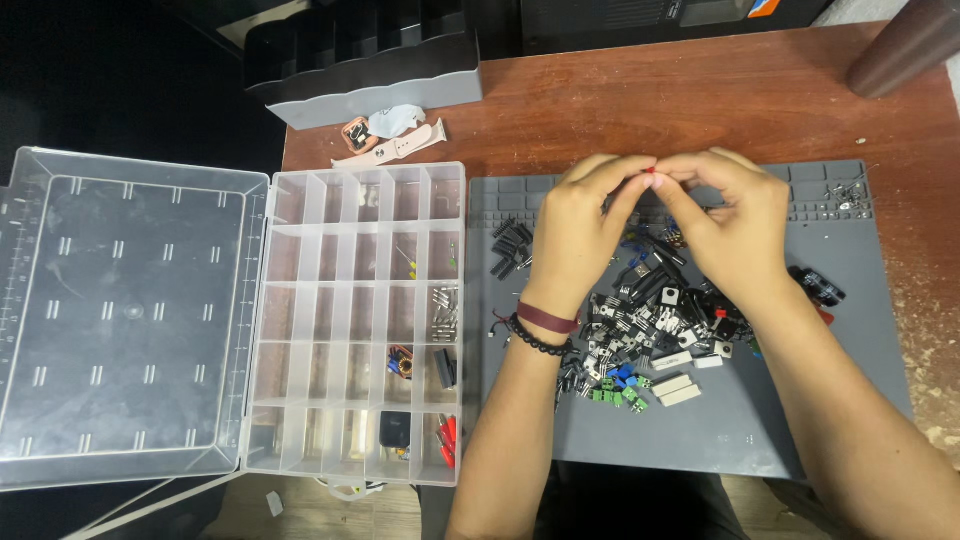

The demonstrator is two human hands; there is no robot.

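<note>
left hand and right hand meet fingertip to fingertip, pinched together on a tiny red part above the component pile | pile sits mid grey mat, bare mat toward its near and right edges | open clear organizer box touches mat's left edge

Light is even and fairly bright over the table and the grey mat, falling from above. Soft, short shadows lie under both forearms and beneath the left hand and right hand. The clear lid shows pale glare along its ribs and a hazy sheen. The upper left corner and the bottom edge drop into near black. Focus is sharp at the centre; small parts blur slightly. Straight edges bow mildly near the frame's sides.
</note>
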